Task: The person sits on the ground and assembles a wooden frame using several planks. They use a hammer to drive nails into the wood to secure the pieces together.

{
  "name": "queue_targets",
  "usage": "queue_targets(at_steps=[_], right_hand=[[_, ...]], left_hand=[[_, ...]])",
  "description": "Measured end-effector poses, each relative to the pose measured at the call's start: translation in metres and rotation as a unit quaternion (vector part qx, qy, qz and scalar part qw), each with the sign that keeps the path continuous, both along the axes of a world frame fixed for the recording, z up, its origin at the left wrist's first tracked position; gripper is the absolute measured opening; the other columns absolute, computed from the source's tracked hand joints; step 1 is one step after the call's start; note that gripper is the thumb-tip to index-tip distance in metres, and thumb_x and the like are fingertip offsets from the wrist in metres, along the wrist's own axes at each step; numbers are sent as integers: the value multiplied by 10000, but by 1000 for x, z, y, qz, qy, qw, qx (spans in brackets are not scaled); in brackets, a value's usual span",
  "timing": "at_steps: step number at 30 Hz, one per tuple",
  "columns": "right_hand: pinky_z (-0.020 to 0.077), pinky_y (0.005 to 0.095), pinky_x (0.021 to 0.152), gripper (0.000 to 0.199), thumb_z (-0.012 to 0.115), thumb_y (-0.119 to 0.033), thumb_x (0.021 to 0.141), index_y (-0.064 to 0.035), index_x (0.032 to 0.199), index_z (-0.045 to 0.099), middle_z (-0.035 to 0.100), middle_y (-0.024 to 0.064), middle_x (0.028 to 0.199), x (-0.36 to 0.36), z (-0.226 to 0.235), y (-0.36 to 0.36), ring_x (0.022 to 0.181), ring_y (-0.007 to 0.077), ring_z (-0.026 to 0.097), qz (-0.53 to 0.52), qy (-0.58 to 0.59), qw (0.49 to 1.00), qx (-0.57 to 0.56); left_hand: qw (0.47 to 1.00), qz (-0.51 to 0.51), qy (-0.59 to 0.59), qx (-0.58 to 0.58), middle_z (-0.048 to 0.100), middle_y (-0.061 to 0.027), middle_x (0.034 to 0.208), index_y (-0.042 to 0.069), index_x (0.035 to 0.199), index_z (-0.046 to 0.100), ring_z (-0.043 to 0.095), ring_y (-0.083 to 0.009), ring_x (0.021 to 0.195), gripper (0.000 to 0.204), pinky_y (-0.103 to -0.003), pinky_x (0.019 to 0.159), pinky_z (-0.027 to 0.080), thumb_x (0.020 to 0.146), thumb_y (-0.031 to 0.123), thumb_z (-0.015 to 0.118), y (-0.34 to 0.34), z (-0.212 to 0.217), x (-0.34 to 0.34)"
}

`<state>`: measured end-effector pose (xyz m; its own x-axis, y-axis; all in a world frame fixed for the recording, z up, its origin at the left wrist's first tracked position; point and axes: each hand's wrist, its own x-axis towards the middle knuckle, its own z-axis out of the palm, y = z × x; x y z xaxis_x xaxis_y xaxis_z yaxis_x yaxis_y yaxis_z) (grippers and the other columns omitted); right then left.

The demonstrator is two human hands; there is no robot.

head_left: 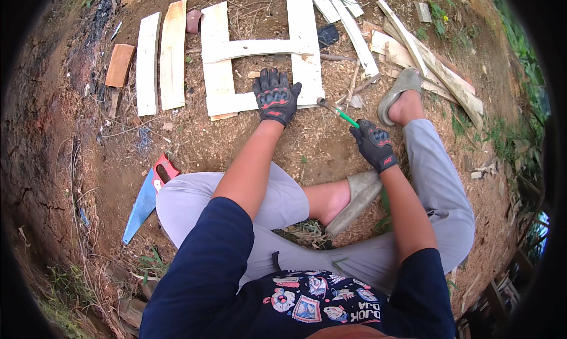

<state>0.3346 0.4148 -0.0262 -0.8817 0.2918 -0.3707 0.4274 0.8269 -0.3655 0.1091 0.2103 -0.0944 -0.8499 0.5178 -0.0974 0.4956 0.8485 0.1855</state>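
Observation:
My left hand (276, 97), in a black glove with red markings, lies with its fingers stretched out on the lower crosspiece (233, 104) of a pale wooden frame on the ground. Two upright boards, a left one (215, 25) and a right one (303, 21), are spanned by that piece and by an upper crosspiece (251, 47). In a matching glove, my right hand (374, 143) is closed round the green handle of a hammer (345, 117). The hammer's head is beside the frame's lower right corner. Whether a nail is there cannot be made out.
Two loose boards (149, 64) and a brown block (120, 65) lie left of the frame. A handsaw (144, 196) with a blue blade and red handle rests by my left knee. Several planks (425, 67) are heaped at the right, near my sandal (399, 92).

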Motion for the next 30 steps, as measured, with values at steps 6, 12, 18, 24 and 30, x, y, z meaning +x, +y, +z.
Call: queue_targets(at_steps=[6, 12, 18, 24, 30], right_hand=[[523, 553, 829, 375, 525, -410, 1083, -58, 1105, 653, 707, 233, 1052, -1, -9, -1, 979, 442, 682, -14, 40, 999, 7], [520, 566, 845, 387, 505, -396, 1096, -41, 1145, 652, 699, 257, 1063, 5, -19, 1, 1005, 453, 680, -38, 77, 996, 1], [519, 559, 856, 354, 533, -347, 1083, -24, 1164, 654, 701, 256, 1093, 4, -31, 3, 1017, 457, 670, -33, 50, 998, 17], [526, 548, 845, 319, 549, -319, 1075, -26, 1137, 656, 698, 242, 1084, 6, -39, -2, 1018, 445, 667, -4, 9, 999, 34], [522, 557, 859, 310, 543, -307, 1073, -29, 1153, 655, 700, 241, 1054, 3, -29, -6, 1008, 454, 666, -20, 30, 999, 35]], left_hand=[[1000, 3, -7, -8, 433, -197, 1662, 63, 1507, 574, 316, -398, 1573, 696, -624, 1284, 152, 1048, 577, 472, 0, 0, -2], [1000, -3, 5, 15, 454, -202, 1641, 55, 1489, 577, 315, -412, 1566, 691, -613, 1275, 173, 1039, 571, 483, 0, -4, -2], [1000, 3, -11, 14, 451, -197, 1648, 63, 1497, 579, 316, -400, 1573, 685, -625, 1279, 160, 1045, 568, 481, 1, 0, -4], [1000, 5, -23, 7, 453, -205, 1644, 62, 1497, 582, 319, -403, 1573, 676, -634, 1282, 153, 1049, 560, 482, 1, 2, 0], [999, -6, 38, 21, 484, -226, 1608, 63, 1449, 605, 347, -416, 1546, 656, -630, 1249, 215, 1034, 560, 497, -4, -13, 0]])
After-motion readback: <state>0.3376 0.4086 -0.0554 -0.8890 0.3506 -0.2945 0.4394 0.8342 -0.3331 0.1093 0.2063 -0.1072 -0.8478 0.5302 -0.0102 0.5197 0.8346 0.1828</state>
